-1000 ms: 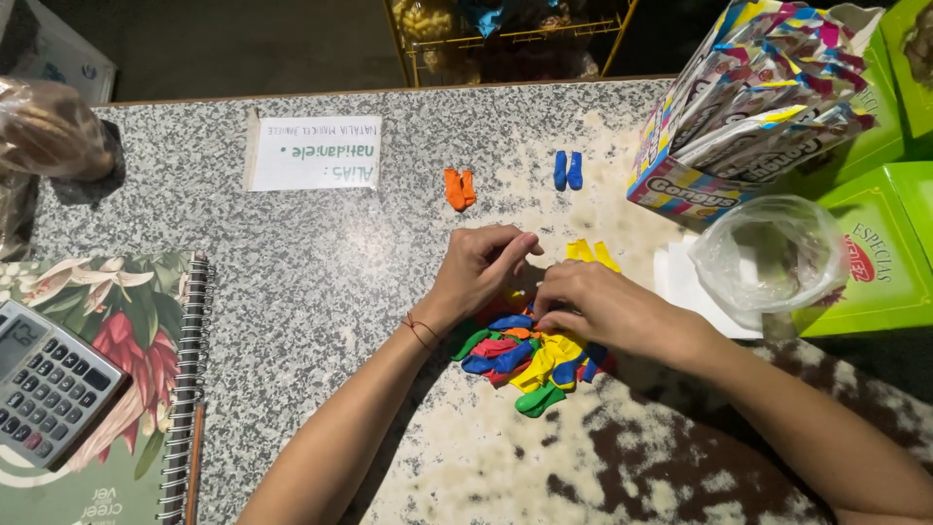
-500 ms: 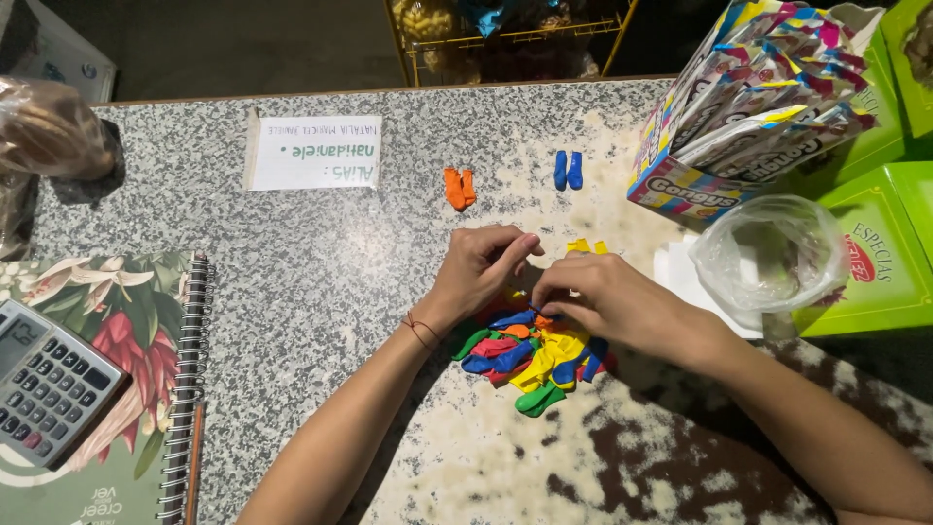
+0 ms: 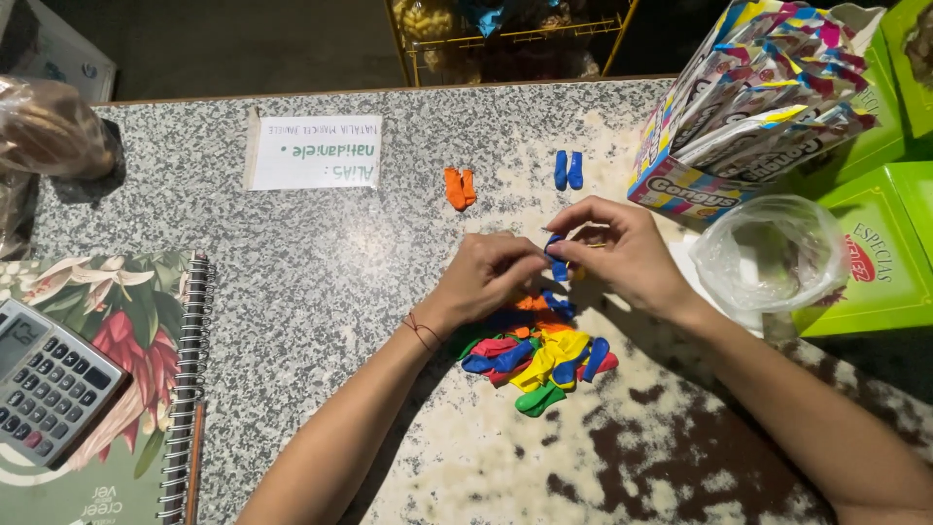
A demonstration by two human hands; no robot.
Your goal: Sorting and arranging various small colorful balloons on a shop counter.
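Two hands pinch one blue balloon above a mixed pile on a stone counter.

At the far left a calculator (image 3: 53, 389) lies on a flowered spiral notebook (image 3: 146, 321), with a paper note (image 3: 316, 153) further back on the counter (image 3: 292, 262). Past the note, an orange balloon pair (image 3: 460, 188) and a blue pair (image 3: 568, 169) lie apart from each other. In the middle the left hand (image 3: 486, 277) is curled, thumb and fingertips closed on a small blue balloon (image 3: 556, 262); the right hand (image 3: 622, 253) meets it from the other side, its fingers bent and pinching the same balloon, held just above the counter. Just below both hands sits the pile (image 3: 539, 355) of flat balloons in blue, yellow, green, red and orange. To the right lie a clear plastic bag (image 3: 773, 258), a colourful box of packets (image 3: 748, 107) and green boxes (image 3: 875, 253).
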